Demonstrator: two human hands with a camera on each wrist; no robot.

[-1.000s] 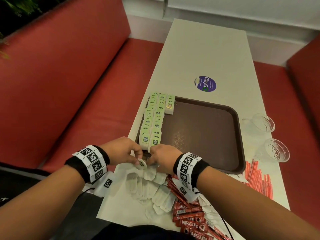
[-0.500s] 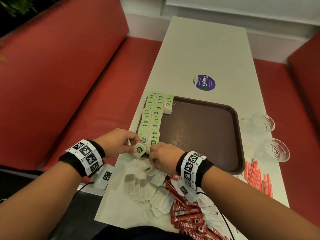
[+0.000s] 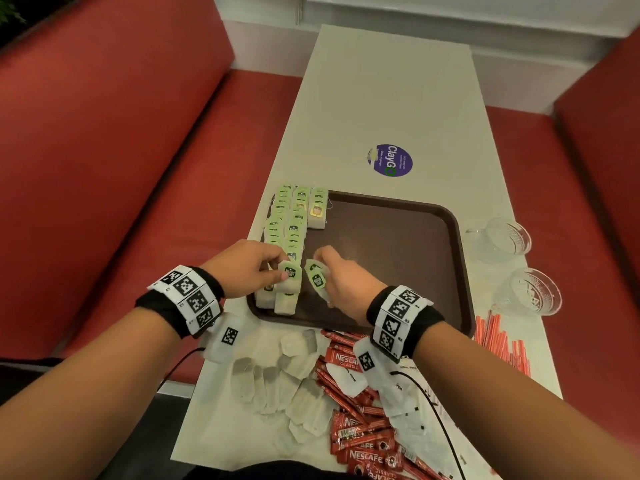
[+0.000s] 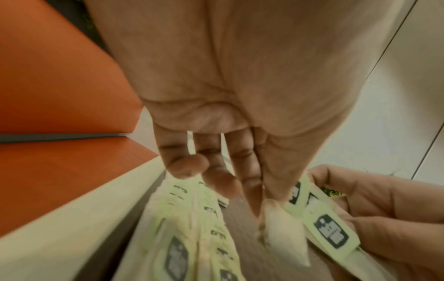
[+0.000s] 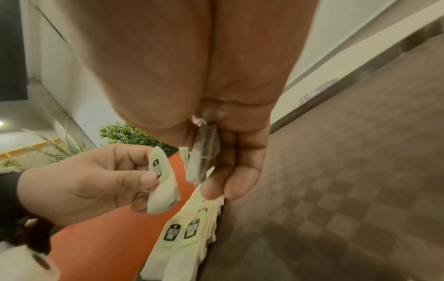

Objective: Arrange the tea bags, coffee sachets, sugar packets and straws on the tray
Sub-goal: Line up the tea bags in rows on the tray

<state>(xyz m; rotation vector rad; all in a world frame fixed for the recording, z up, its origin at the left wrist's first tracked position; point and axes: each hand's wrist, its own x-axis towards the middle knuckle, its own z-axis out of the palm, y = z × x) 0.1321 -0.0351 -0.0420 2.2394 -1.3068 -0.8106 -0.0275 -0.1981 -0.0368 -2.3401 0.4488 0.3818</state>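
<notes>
Both hands have moved up from the loose pile at the desk's (image 3: 388, 98) near edge to the brown tray (image 3: 398, 258), centre frame. The left hand (image 3: 249, 268) pinches one tea bag (image 3: 290, 275) above the tea bag rows (image 3: 291, 230); the right hand (image 3: 341, 277) clamps another (image 3: 317, 277). Placement looks imminent.

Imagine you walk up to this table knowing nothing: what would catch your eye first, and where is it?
First, the two hands over the brown tray's near left corner: the left hand pinches one green-tagged tea bag, the right hand grips another. Beside them, neat rows of tea bags run along the tray's left edge. Nearer the person, red coffee sachets lie heaped on the table.
</notes>
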